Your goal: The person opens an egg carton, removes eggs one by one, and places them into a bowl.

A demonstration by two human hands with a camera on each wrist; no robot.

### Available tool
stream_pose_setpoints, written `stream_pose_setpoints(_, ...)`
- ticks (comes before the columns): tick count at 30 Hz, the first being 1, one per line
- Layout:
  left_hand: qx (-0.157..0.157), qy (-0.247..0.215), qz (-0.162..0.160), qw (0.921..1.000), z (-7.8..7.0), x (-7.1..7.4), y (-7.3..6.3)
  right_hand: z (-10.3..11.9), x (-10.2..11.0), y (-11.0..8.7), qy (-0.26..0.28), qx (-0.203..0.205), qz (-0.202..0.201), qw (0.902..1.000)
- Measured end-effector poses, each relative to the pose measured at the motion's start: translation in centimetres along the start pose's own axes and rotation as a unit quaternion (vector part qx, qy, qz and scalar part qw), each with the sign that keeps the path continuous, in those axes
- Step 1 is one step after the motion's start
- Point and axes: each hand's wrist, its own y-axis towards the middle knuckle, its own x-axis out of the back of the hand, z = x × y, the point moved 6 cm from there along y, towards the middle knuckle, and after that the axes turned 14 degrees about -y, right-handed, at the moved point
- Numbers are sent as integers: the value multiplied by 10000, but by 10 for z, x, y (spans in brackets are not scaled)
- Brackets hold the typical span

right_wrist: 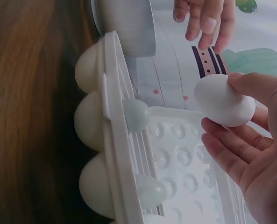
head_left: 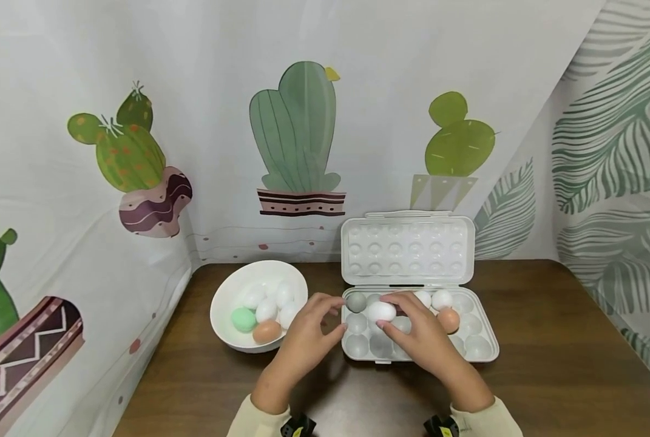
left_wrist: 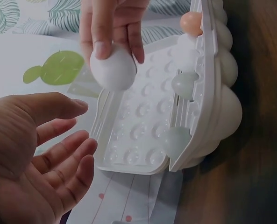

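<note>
My right hand [head_left: 424, 332] pinches a white egg [head_left: 382, 312] between thumb and fingers, above the left part of an open plastic egg carton [head_left: 381, 353]. The right wrist view shows this egg [right_wrist: 224, 100] held clear of the carton. My left hand [head_left: 309, 332] is empty, fingers relaxed and apart, between a white bowl [head_left: 223, 337] and the carton's left edge. In the carton's back row sit a grey-green egg [head_left: 355, 301], another partly hidden one [head_left: 373, 300] and white eggs [head_left: 442, 299]. A brown egg [head_left: 448, 320] sits in the middle row, partly behind my right hand.
The bowl at left holds several white eggs [head_left: 266, 310], a mint-green egg [head_left: 243, 319] and a brown egg [head_left: 267, 331]. The carton's lid [head_left: 408, 249] stands raised at the back, close to the cactus-print cloth [head_left: 379, 121]. Everything rests on a brown wooden table [head_left: 543, 340].
</note>
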Motion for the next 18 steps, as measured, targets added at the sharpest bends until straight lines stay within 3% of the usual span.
stream_pose_setpoints(9,-102,-28,309,9995,-5,-12,-2,9,-7,-2,304,211,-63,9993)
stream_pose_setpoints(18,-115,-391,441,9982,-6,-17,-3,16,-10,-2,350,277,19,9990)
